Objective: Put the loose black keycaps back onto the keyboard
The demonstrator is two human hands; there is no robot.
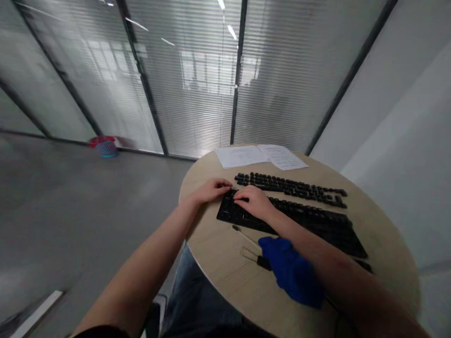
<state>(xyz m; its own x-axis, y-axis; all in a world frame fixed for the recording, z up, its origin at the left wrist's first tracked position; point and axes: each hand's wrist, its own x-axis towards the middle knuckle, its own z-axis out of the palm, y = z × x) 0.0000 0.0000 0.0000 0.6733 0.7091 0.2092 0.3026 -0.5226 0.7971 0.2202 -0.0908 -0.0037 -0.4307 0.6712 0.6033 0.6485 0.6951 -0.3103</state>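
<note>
Saw a red and blue basket [107, 149] on the grey floor [134, 202] by the glass wall [200, 108], contents too blurred to make out. Had the black keyboard [313, 217] across the round wooden table [218, 256], between rows of loose keycaps [289, 184] and a brush [246, 235], wire-looped tool [259, 260] and blue cloth [291, 270]. Noticed papers [243, 156] at the far edge. Rested left hand [213, 189] at the keyboard's far left corner, fingers close together; bent right hand [255, 203] over that end, fingers curled. Could not tell of any key pinched in either.
</note>
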